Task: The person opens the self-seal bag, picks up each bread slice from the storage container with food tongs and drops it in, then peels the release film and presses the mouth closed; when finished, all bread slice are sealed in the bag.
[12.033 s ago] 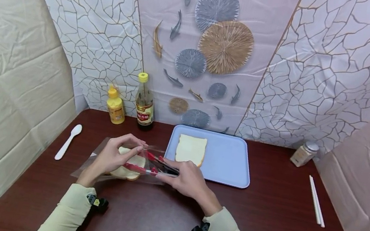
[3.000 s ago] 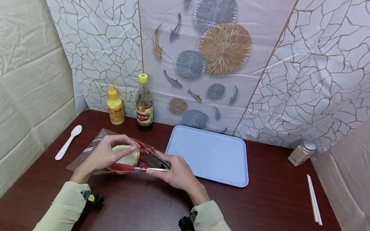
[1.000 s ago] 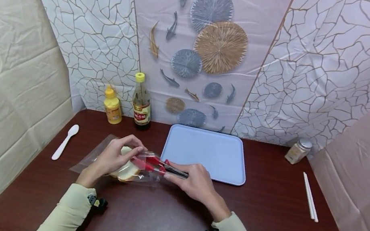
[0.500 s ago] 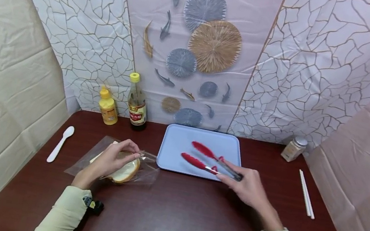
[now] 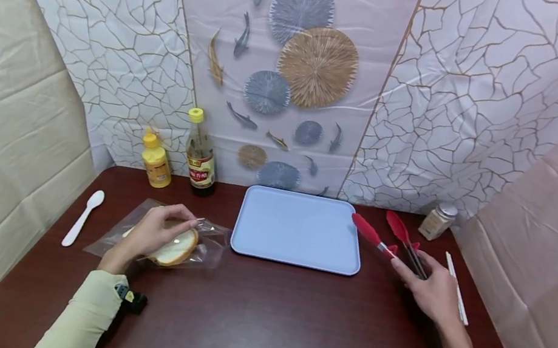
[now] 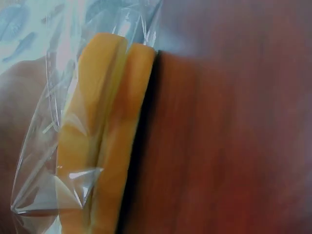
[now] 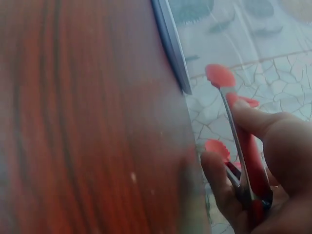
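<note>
My left hand (image 5: 156,233) pinches the upper edge of a clear plastic bag (image 5: 211,247) on the left of the table. Inside the bag lie bread slices (image 5: 174,249); in the left wrist view two slices of bread (image 6: 105,122) sit face to face, crusts toward the camera. On the right, my right hand (image 5: 437,290) grips red-tipped tongs (image 5: 395,240), whose arms are spread with nothing between them. The tongs (image 7: 241,141) also show in the right wrist view, thumb and fingers on their arms. They are right of the blue tray (image 5: 299,230), which bears nothing.
A yellow squeeze bottle (image 5: 155,164) and a dark sauce bottle (image 5: 200,161) stand at the back left. A white spoon (image 5: 83,218) lies at the left edge. A shaker jar (image 5: 437,222) and white chopsticks (image 5: 461,300) are at the right, close to my right hand.
The bread slice has gone from the tray into the bag. My right hand has drawn the tongs out of the bag and carried them right, past the tray. My left hand stays at the bag.
</note>
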### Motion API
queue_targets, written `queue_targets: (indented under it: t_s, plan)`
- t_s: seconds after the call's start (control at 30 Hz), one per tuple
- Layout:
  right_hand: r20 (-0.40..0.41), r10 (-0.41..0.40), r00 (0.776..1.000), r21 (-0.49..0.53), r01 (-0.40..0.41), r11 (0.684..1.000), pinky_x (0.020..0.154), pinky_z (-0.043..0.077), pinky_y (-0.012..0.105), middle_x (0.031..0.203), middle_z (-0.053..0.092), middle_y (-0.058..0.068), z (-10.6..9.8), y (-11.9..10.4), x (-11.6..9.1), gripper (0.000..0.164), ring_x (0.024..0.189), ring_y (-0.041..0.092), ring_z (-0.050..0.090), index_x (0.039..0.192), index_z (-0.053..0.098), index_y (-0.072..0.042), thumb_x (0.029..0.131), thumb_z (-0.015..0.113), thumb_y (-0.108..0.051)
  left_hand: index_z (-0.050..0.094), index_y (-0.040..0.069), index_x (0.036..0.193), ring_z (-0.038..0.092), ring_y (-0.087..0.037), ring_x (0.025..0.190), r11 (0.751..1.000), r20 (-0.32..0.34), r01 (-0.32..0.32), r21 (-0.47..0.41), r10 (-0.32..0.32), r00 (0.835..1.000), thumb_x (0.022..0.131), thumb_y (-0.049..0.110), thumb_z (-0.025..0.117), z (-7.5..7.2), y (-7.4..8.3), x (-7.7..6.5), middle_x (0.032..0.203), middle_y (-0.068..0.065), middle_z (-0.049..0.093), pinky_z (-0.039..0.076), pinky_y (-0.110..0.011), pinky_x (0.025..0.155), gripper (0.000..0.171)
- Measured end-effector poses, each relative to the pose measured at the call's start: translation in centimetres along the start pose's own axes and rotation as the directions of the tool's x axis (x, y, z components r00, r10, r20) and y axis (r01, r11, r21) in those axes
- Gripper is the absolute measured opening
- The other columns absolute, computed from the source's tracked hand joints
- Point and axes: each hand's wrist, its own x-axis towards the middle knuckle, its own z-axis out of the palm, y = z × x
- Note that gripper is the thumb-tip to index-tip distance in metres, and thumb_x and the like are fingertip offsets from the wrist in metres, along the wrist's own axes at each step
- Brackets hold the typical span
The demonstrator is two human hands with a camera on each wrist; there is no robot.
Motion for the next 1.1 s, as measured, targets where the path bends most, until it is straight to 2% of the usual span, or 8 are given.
queue_targets:
  t_s: [0.1, 0.2, 0.37, 0.53, 0.63, 0.9, 1.0, 1.1]
  plan:
    - [-0.005, 0.002, 1.0, -0.039, -0.002, 0.999, 0.083, 0.052, 0.048, 0.12, 0.074, 0.03, 0.0, 0.5, 0.3, 0.079, 0.101, 0.04, 0.068, 0.147, 0.06, 0.004, 0.098, 0.077, -0.055, 0.079, 0.024, 0.104, 0.076, -0.009, 0.101, 1.0, -0.024, 0.018, -0.003, -0.018, 1.0, 0.104, 0.023, 0.076, -0.6, -0.6, 0.6, 0.101, 0.005, 0.082, 0.063, -0.039, 0.094, 0.003]
    - [0.022, 0.016, 1.0, -0.048, -0.015, 0.999, 0.088, 0.052, 0.057, 0.129, 0.069, 0.034, 0.2, 0.7, 0.6, 0.083, 0.106, 0.045, 0.064, 0.149, 0.055, 0.009, 0.099, 0.075, -0.054, 0.079, 0.021, 0.104, 0.077, -0.012, 0.101, 0.999, -0.047, 0.033, 0.003, -0.033, 0.998, 0.104, 0.023, 0.076, -1.1, -1.2, 0.9, 0.101, 0.003, 0.082, 0.063, -0.039, 0.094, 0.003]
    - [0.053, 0.074, 0.996, -0.029, -0.072, 0.997, 0.098, 0.052, 0.066, 0.138, 0.061, 0.041, 0.4, 0.8, 1.0, 0.089, 0.119, 0.053, 0.062, 0.153, 0.044, 0.015, 0.102, 0.072, -0.052, 0.078, 0.019, 0.105, 0.076, -0.009, 0.1, 0.998, -0.067, 0.055, 0.004, -0.055, 0.996, 0.104, 0.023, 0.076, -1.8, -1.7, 1.4, 0.101, 0.003, 0.082, 0.062, -0.03, 0.094, 0.005]
    - [0.094, 0.085, 0.992, -0.061, -0.079, 0.995, 0.097, 0.054, 0.065, 0.135, 0.06, 0.042, 0.4, 0.4, 1.6, 0.094, 0.116, 0.051, 0.063, 0.151, 0.042, 0.017, 0.098, 0.078, -0.052, 0.079, 0.021, 0.105, 0.074, -0.006, 0.1, 0.998, -0.07, 0.066, 0.019, -0.064, 0.995, 0.103, 0.023, 0.077, -2.1, -1.8, 1.3, 0.101, 0.004, 0.081, 0.061, -0.027, 0.095, 0.004]
    - [0.139, 0.089, 0.986, -0.117, -0.072, 0.99, 0.094, 0.055, 0.064, 0.131, 0.061, 0.041, 0.3, 0.1, 1.8, 0.099, 0.113, 0.05, 0.063, 0.151, 0.042, 0.017, 0.095, 0.079, -0.056, 0.08, 0.023, 0.104, 0.074, -0.006, 0.1, 0.998, -0.059, 0.046, 0.046, -0.044, 0.997, 0.102, 0.023, 0.079, -1.9, -1.4, 1.0, 0.1, 0.007, 0.081, 0.061, -0.034, 0.095, 0.002]
    - [0.214, 0.091, 0.972, -0.176, -0.053, 0.983, 0.091, 0.053, 0.064, 0.122, 0.057, 0.042, -0.1, -0.7, 2.2, 0.096, 0.107, 0.05, 0.057, 0.142, 0.043, 0.021, 0.096, 0.077, -0.056, 0.082, 0.034, 0.107, 0.074, -0.005, 0.106, 0.998, 0.06, 0.054, 0.045, -0.057, 0.997, 0.101, 0.043, 0.079, -1.9, 0.0, -0.3, 0.104, 0.016, 0.081, 0.059, -0.043, 0.1, 0.012]
    - [0.176, 0.117, 0.977, -0.212, -0.079, 0.974, 0.098, 0.047, 0.07, 0.13, 0.048, 0.047, 0.3, -1.9, 2.3, 0.101, 0.117, 0.059, 0.048, 0.145, 0.037, 0.022, 0.096, 0.076, -0.057, 0.082, 0.031, 0.114, 0.074, -0.009, 0.111, 0.997, 0.013, 0.058, 0.054, -0.059, 0.998, 0.106, 0.043, 0.072, -2.0, 0.2, -0.3, 0.11, 0.012, 0.082, 0.058, -0.048, 0.102, 0.017]
    - [0.045, 0.09, 0.995, -0.215, -0.078, 0.974, 0.104, 0.038, 0.075, 0.139, 0.04, 0.051, 1.2, -4.2, 2.4, 0.105, 0.126, 0.066, 0.038, 0.152, 0.03, 0.02, 0.095, 0.078, -0.053, 0.08, 0.025, 0.119, 0.075, -0.018, 0.114, 0.997, -0.056, 0.039, 0.073, -0.035, 0.998, 0.11, 0.033, 0.067, -2.0, 0.3, 0.2, 0.115, 0.005, 0.082, 0.057, -0.054, 0.101, 0.018]
